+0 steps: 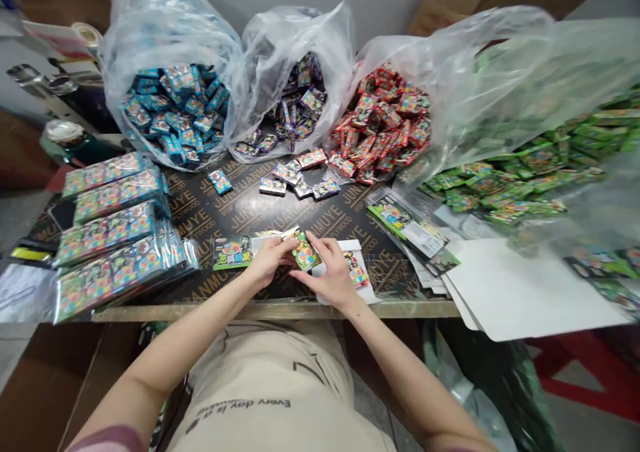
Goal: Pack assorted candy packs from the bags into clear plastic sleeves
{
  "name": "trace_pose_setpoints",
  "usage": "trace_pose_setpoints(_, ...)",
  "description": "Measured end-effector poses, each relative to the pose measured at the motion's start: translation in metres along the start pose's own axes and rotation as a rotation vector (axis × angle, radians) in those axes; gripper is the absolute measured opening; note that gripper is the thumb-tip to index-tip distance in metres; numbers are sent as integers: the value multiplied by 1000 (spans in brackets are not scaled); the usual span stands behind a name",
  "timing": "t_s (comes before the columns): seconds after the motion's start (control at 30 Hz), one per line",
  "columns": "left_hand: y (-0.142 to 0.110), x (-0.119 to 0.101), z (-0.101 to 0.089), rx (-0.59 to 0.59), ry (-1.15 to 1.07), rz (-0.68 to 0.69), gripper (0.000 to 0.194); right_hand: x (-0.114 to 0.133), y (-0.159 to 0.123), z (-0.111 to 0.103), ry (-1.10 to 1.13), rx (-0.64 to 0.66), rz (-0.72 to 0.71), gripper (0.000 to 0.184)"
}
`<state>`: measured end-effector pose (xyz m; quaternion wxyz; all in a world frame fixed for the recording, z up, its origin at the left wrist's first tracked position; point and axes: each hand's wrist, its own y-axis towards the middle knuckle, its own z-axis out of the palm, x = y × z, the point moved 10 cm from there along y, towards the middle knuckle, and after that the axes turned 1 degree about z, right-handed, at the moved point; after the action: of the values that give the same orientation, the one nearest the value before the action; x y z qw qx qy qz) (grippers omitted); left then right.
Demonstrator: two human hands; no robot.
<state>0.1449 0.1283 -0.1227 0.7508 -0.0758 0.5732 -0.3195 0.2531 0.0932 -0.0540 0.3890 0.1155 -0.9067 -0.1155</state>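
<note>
A small green candy box [306, 251] with a colourful print is held between both hands above the table's front edge. My left hand [270, 260] pinches its left side, fingers curled. On the other side, my right hand [334, 272] grips the box's right edge, its thumb lower down. Under my right hand lies a white card with a red box [358, 273] on it. Beside my left hand rests a flat green-and-black printed header card [233, 251]. Loose purple boxes [287, 173], a red box [312, 159] and a blue box [220, 181] lie behind the hands.
Open clear bags hold blue boxes [180, 105], purple boxes [303, 105], red boxes [387, 119] and green boxes [530, 172]. Stacked wrapped packs [117, 265] stand left. Printed packaging [405, 225] and white sheets [530, 292] lie right. A bottle [70, 139] stands far left.
</note>
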Motion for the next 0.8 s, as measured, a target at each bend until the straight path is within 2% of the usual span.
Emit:
trace_pose_setpoints(0.1, -8, 4, -13, 36, 47, -56, 34, 17, 8, 12, 103, 206, -139, 100)
trace_pose_setpoints(0.17, -14, 5, -18, 92, 126, -73, 36, 23, 12, 14, 159, 311, -204, 94)
trace_pose_setpoints(0.2, -15, 2, -21, 106, 180, -48, 40, 25, 14, 12, 167, 322, -222, 88)
trace_pose_setpoints(0.27, -15, -14, -32, 66, 374, 103, 48, 21, 20, 6, 118, 260, -233, 79)
trace_pose_setpoints(0.37, -18, -46, -46, -76, 940, 433, 74, 2, 28, -1, -42, 100, -209, 74)
trace_pose_setpoints(0.43, -17, -45, -49, -80, 1321, 512, 99, -17, 32, 0, -130, 42, -168, 70)
trace_pose_setpoints(0.5, -12, -35, -54, -33, 1505, 506, 106, -32, 33, 9, -170, 52, -138, 68)
trace_pose_setpoints(0.63, -15, -33, -59, -28, 1415, 587, 112, -44, 31, 28, -47, 145, -85, 75)
trace_pose_setpoints(0.73, -20, -33, -55, 24, 1336, 624, 117, -40, 28, 41, 127, 280, -71, 87)
trace_pose_setpoints(0.8, -21, -33, -51, 51, 1321, 632, 117, -35, 28, 45, 161, 334, -69, 94)
